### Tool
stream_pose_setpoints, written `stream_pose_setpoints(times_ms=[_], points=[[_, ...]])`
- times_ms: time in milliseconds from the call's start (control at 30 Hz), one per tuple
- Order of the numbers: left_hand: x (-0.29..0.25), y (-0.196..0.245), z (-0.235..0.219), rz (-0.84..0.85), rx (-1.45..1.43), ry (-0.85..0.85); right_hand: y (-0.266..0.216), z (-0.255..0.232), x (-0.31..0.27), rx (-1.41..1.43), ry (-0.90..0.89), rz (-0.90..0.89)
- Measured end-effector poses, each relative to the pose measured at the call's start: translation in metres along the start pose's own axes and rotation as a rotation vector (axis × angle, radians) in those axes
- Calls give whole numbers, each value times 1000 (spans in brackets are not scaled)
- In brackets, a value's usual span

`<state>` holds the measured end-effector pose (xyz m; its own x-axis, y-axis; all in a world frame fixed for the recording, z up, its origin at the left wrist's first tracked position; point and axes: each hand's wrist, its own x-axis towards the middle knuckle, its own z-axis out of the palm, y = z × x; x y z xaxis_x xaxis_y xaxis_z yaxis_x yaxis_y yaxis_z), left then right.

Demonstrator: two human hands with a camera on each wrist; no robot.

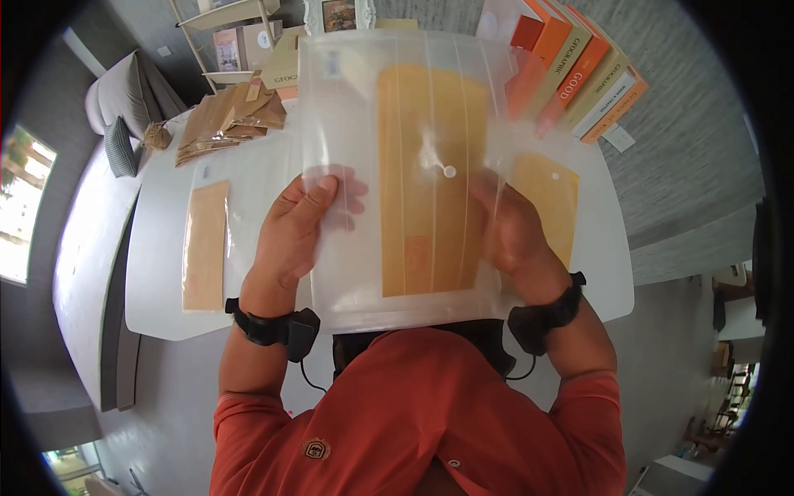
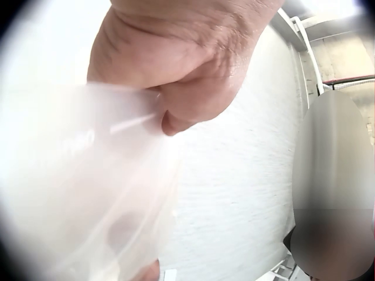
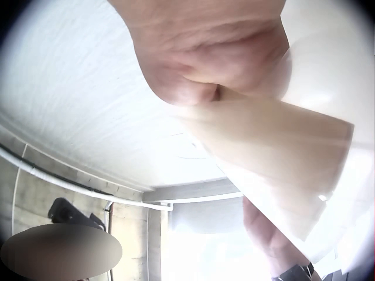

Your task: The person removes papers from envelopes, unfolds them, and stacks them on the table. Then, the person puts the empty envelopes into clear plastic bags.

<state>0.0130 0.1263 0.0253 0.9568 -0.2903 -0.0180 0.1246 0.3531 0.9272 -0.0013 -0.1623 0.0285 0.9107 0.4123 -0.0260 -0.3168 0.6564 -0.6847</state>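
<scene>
Shirt (image 1: 389,405) nearest, bag (image 1: 351,273) held before it

Left hand (image 1: 302,219) pinches the bag's left edge; right hand (image 1: 517,223) grips the other side, fingertips hidden. If one grip loosens, the limp bag may fold and the envelope (image 1: 413,140) slide. Whether this envelope lies inside or behind, I cannot tell; wrist views are blurred.

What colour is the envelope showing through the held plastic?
The envelope is golden tan, clearest in the head view.

Both forearms (image 1: 250,355) angle forward; left fingers (image 1: 354,186) pinch against the thumb (image 1: 324,190); right fingers (image 1: 488,190) grip, blurred.
</scene>
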Motion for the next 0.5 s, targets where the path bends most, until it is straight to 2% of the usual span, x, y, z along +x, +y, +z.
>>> stream_pose_setpoints(times_ms=[33, 67, 100, 167, 233, 300, 367, 500], points=[[2, -8, -1, 28, -18, -11, 11, -28, 8, 60, -70, 41], [4, -14, 0, 59, -37, -21, 14, -33, 12, 116, -144, 80], [5, -17, 4, 65, -39, 6, 13, -33, 7, -58, -62, 115], [5, -23, 9, 77, -47, 64, 3, -3, -1, -406, 105, 189], [6, -25, 3, 84, -64, 1, -12, -11, -2, -760, 21, 340], [6, -29, 1, 82, -91, -25, -22, -11, 0, -964, -19, 410], [8, -32, 5, 88, -124, -18, -28, -3, 5, -1028, -19, 387], [6, -29, 21, 91, -108, -50, -24, 3, 12, -881, -119, 283]])
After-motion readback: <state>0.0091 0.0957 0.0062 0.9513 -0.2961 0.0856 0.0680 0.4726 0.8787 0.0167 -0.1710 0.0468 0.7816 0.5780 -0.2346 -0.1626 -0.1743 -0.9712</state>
